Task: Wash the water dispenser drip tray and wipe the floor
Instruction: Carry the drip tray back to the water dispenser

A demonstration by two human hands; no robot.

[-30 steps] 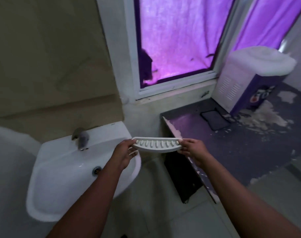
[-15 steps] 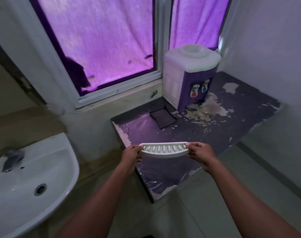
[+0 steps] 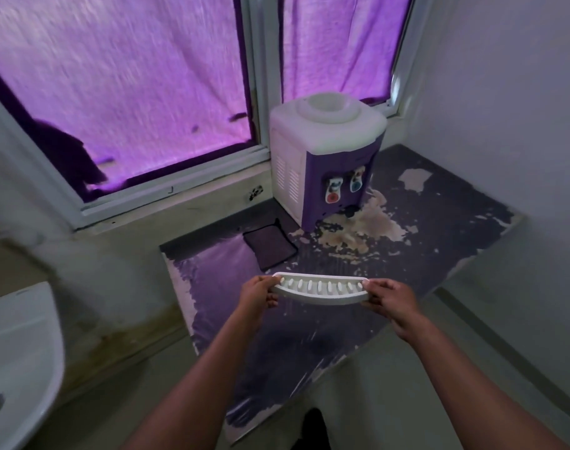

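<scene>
Holding drip tray (image 3: pixel 322 292) by its ends in left grip (image 3: pixel 257 295) and right grip (image 3: pixel 391 298) over bench (image 3: pixel 309 339); probably washed, with refitting and floor-wiping outstanding.

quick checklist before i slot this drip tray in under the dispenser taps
1. Grip: left hand and right hand hold the drip tray at its ends: ok
2. Tray level, slotted face up: ok
3. Tray clean and dry: cannot tell
4. Way across the counter to the dispenser free, cloth off to the left: ok
5. Space under the taps free: cannot tell, dark there
6. Counter coating by the dispenser sound: not ok, peeled
</scene>
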